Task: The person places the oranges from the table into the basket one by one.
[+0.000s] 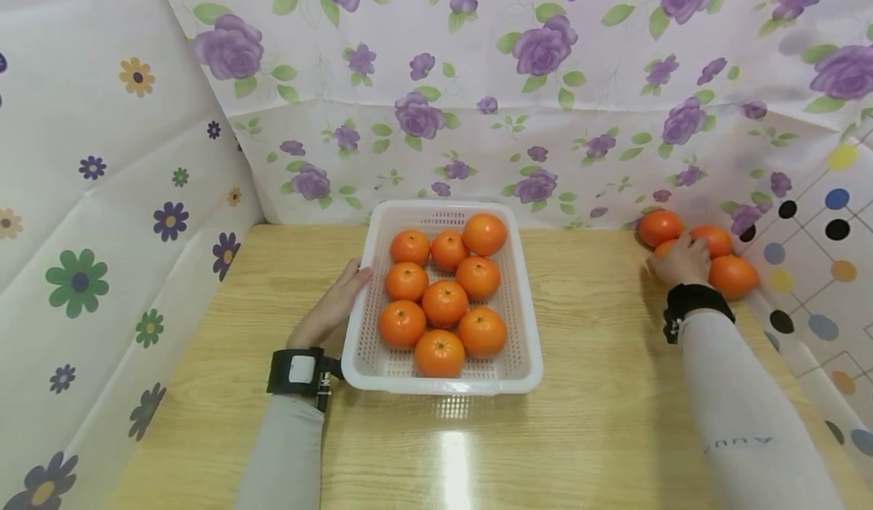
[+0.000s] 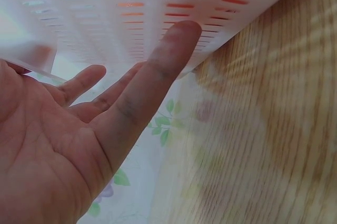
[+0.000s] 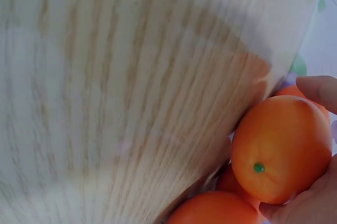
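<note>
A white plastic basket [image 1: 528,320] with slotted walls stands mid-table, holding several oranges [image 1: 445,303]. At its left side is my left hand [image 1: 336,301], fingertips at the rim in the head view. The left wrist view shows its fairly straight fingers [image 2: 126,108] against the outside of the slotted wall. Far to the right, my right hand [image 1: 685,262] grips an orange [image 3: 284,148] with a green stem dot, thumb and fingers on either side of it. Around that hand lie more oranges, one behind [image 1: 659,227] and another to the right [image 1: 733,277].
The wooden table [image 1: 586,389] meets a flowered cloth [image 1: 464,154] at the back. Another cloth [image 1: 102,267] hangs on the left, and a dotted one [image 1: 818,283] borders the right edge beside the loose oranges.
</note>
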Tool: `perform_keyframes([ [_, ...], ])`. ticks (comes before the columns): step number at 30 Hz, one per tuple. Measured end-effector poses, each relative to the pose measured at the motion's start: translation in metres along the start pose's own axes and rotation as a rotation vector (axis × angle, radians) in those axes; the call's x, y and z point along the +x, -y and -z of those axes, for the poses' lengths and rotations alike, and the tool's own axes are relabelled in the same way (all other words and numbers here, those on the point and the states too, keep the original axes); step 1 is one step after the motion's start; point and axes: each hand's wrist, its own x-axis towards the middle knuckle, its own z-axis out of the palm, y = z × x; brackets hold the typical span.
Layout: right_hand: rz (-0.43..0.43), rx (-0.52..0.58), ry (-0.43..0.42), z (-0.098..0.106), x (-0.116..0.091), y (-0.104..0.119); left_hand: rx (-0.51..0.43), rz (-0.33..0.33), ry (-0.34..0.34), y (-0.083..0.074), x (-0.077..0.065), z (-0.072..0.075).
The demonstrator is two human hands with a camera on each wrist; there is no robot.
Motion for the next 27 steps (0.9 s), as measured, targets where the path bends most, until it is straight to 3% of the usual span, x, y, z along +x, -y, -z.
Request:
perform_keyframes([
  [8, 0.015, -0.022, -0.036, -0.0057, 0.0044, -0.0094, 0.020, -0.003, -0.002, 0.0005, 0.0011, 0.0002],
  [24, 0.032, -0.014, 0.006, -0.0038, 0.0019, -0.0112, 0.008, -0.016, -0.010, 0.0003, 0.0015, -0.0027],
  [27, 0.053, -0.001, -0.018, -0.0013, 0.0029, -0.0088, 0.004, -0.018, -0.010, 0.0006, 0.0013, -0.0021],
])
